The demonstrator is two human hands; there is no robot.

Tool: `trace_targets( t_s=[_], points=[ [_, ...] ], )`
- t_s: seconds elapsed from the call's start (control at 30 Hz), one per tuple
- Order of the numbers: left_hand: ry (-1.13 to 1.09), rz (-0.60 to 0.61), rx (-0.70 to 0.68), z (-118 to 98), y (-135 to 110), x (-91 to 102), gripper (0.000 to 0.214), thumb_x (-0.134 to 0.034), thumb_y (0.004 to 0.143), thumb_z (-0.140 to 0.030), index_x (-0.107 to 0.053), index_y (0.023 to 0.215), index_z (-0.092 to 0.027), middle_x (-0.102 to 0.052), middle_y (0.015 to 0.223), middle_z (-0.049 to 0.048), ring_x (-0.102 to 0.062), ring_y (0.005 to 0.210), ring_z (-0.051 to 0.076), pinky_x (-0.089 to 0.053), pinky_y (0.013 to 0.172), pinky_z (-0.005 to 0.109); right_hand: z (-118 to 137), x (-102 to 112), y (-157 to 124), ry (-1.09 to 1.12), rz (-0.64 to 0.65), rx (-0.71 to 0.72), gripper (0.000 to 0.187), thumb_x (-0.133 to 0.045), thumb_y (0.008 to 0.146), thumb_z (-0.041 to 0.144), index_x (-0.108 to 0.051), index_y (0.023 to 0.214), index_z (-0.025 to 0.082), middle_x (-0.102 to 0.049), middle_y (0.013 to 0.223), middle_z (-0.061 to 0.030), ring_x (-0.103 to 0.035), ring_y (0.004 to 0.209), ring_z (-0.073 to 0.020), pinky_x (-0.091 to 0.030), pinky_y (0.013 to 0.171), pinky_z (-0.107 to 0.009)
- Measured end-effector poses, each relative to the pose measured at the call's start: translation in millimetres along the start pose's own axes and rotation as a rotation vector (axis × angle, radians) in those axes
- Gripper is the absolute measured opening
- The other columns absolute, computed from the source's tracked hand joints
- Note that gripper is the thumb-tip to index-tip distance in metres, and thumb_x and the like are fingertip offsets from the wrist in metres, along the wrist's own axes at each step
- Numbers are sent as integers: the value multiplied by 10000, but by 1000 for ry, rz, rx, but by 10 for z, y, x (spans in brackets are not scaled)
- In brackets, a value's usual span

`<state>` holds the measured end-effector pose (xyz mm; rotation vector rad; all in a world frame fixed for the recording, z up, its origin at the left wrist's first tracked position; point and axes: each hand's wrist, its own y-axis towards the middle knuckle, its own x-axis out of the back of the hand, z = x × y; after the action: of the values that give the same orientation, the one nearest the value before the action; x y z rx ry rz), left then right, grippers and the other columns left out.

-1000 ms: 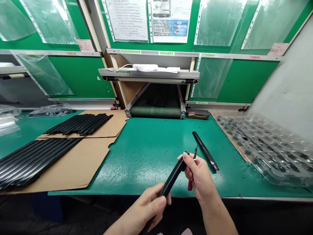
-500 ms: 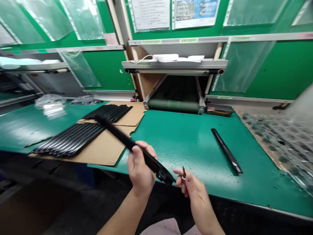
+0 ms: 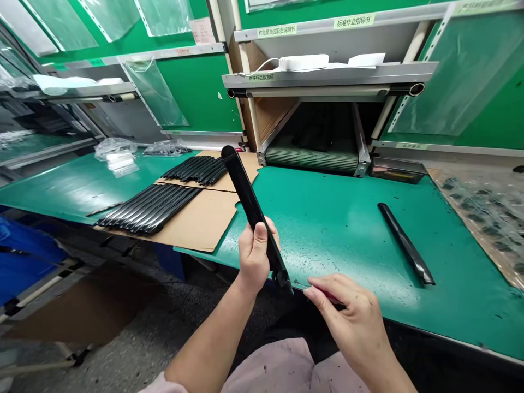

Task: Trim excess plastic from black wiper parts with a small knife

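Observation:
My left hand [image 3: 254,255] is wrapped round the middle of a long, hollow black plastic strip [image 3: 246,196], thumb on top. The strip is tilted, its rounded end up and away, its narrower end down toward me. My right hand [image 3: 356,314] pinches a slim red-handled tool [image 3: 331,297], mostly hidden in the fingers. A thin tip points left at the strip's lower end; I cannot tell whether it touches. A similar black strip [image 3: 405,243] lies on the green table [image 3: 327,218] to the right.
Two rows of black strips [image 3: 149,207] lie on cardboard [image 3: 204,218] at left. A ribbed conveyor belt [image 3: 311,158] stands at the back under a shelf [image 3: 327,76]. Beside it is a dark clear tray [image 3: 397,170]. Clear plastic packaging [image 3: 487,218] is at right.
The strip has swung more upright, its far end moving right. My right hand has turned over, and the tool's tip now points left toward the strip rather than up. The view has shifted.

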<state>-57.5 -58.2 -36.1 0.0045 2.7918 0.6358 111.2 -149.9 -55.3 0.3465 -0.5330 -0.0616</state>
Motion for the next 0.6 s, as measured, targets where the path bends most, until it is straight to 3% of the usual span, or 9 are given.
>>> trace_targets(
  t_s=[0.4,0.6],
  points=[
    [70,24,-29,14,-34,-19,317,-403,1020,-428,-519,865,-177,-436,569,-18,-418,482,104,-339,449,228,8,35,12,-28,13,-10,90,-653,917,331,-719,976,320,-694,902,58,-632,835,-111,-493,714,-242],
    [3,67,113,10,-56,-71,333,-428,1009,-436,-515,830,-169,-468,563,-16,-422,466,95,-331,438,217,-14,25,-7,-43,-45,81,117,-697,884,251,-709,996,282,-667,859,28,-595,806,-130,-484,679,-273]
  ],
)
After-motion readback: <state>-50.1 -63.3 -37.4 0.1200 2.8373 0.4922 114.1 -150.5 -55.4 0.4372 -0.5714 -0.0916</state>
